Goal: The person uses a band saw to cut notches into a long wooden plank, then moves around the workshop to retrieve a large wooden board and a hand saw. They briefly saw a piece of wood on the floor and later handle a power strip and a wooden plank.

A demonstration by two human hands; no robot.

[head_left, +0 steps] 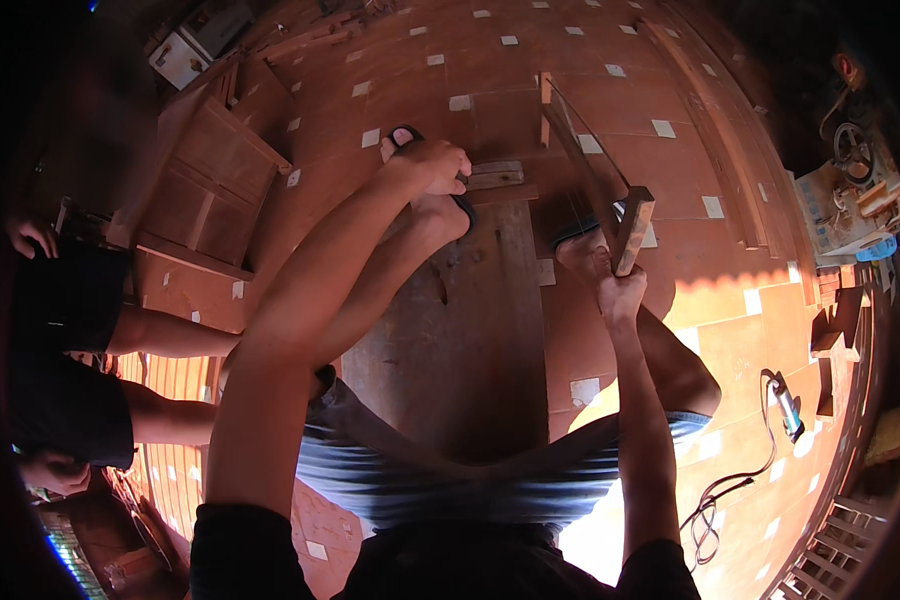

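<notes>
My right hand (622, 294) is wrapped round the near wooden end of a frame saw (634, 232). The saw points away from me, its long bar and thin cord reaching to a far end piece over the tiled floor. Ahead and to the left, my left hand (438, 166) is closed, its fingers curled beside a small wood block (496, 174); whatever it may hold is hidden. That block lies at the far end of a wide wooden board (485, 310) between my legs. A thin wood strip (505, 194) crosses the board just nearer than the block.
A person's bare leg (165, 330) reaches in from the left. Behind it leans a wooden panel frame (210, 190). Long planks (710, 130) lie at the right, near a machine with a handwheel (853, 152). A corded power tool (786, 408) rests on the sunlit floor.
</notes>
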